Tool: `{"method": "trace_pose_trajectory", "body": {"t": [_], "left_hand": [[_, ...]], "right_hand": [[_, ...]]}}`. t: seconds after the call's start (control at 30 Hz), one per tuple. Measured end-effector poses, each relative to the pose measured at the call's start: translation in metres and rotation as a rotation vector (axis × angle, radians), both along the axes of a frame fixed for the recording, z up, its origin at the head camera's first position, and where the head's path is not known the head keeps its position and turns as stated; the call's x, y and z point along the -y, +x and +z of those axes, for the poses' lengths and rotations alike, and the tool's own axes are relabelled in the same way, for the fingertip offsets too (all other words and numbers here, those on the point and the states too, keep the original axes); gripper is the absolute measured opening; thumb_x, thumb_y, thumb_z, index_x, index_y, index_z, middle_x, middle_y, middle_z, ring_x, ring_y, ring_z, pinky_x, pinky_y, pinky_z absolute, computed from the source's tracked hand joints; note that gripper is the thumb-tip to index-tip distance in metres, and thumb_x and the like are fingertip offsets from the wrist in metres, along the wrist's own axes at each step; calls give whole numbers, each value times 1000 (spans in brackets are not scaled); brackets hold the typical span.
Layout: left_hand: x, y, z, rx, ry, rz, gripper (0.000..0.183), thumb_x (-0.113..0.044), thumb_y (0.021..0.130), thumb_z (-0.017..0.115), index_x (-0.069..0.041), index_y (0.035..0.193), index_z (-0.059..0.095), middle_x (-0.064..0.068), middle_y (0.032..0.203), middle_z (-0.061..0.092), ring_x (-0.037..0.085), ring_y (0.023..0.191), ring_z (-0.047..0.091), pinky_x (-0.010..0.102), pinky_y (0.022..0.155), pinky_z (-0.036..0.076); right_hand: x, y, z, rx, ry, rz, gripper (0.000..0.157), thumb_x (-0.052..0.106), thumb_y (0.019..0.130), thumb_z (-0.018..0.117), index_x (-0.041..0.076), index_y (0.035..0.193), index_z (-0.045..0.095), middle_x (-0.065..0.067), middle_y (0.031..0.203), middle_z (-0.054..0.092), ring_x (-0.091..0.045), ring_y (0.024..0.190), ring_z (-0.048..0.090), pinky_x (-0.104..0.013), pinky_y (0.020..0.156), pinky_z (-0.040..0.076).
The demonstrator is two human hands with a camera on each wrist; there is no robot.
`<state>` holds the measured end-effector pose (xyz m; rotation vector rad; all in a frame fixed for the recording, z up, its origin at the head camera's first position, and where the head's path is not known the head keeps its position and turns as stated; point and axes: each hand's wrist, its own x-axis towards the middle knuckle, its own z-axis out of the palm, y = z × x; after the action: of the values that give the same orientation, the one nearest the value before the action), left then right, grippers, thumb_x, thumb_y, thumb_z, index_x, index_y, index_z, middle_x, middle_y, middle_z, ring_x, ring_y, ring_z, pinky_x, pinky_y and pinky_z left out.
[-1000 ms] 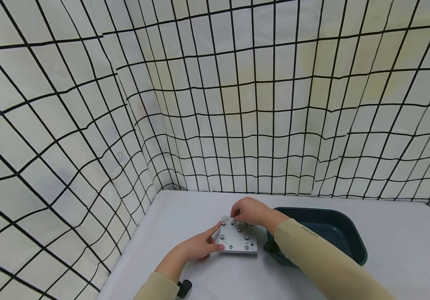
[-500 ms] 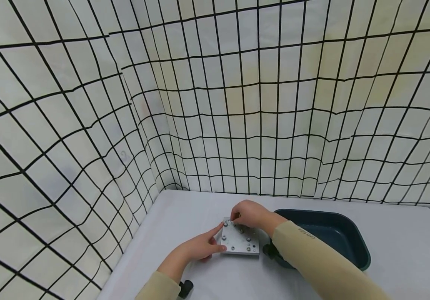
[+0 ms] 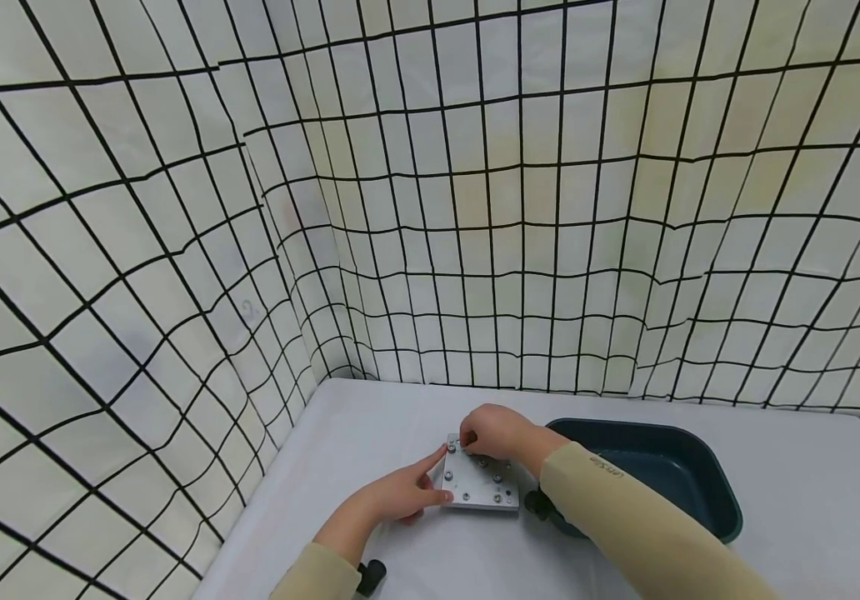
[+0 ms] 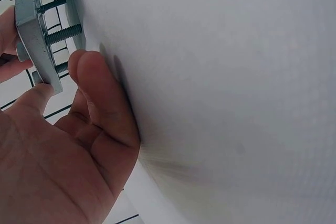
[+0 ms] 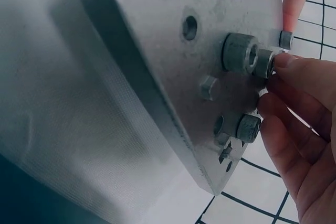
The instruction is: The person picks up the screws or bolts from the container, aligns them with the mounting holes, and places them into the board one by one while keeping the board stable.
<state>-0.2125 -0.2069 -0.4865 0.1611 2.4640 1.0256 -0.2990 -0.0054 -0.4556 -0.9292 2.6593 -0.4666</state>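
Note:
A silver metal plate (image 3: 475, 485) studded with socket-head bolts and hex-head bolts lies before me; in the left wrist view, threaded bolt shanks (image 4: 63, 34) project from its underside. My left hand (image 3: 392, 493) holds the plate's left edge, index finger at the far corner and thumb at the near one. Its other fingers curl low beside the table. At the far side of the plate, my right hand (image 3: 501, 433) pinches a socket-head bolt (image 5: 265, 64), thumb on the head. A larger socket-head bolt (image 5: 240, 52) stands right beside it, and another bolt (image 5: 249, 128) is near the fingertips.
A dark teal tray (image 3: 670, 458) stands right of the plate, partly behind my right forearm. White cloth (image 3: 475, 558) covers the table. Black netting (image 3: 520, 225) over white sheeting rises at the back and left.
The right hand's fingers have shifted and curled slightly around the bolt at the same spot. The left hand stays on the plate. The head view has swung a little left.

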Motion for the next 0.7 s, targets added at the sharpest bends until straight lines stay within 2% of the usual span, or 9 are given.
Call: {"method": "trace_pose_trajectory", "body": {"t": [0.33, 0.7], "left_hand": [[-1, 1, 0, 4, -6, 7, 84, -45, 87, 74, -30, 157, 29, 5, 84, 55, 17, 55, 47, 34, 56, 39], [-1, 0, 0, 0, -14, 2, 84, -46, 88, 73, -29, 158, 28, 5, 85, 55, 18, 56, 48, 33, 55, 39]], "right_hand": [[0, 1, -3, -42, 31, 46, 8, 15, 92, 72, 20, 94, 78, 12, 88, 67, -4, 78, 56, -29, 83, 50], [-2, 2, -3, -52, 19, 49, 13, 17, 92, 72, 19, 103, 79, 10, 94, 69, -5, 79, 55, -29, 83, 50]]}}
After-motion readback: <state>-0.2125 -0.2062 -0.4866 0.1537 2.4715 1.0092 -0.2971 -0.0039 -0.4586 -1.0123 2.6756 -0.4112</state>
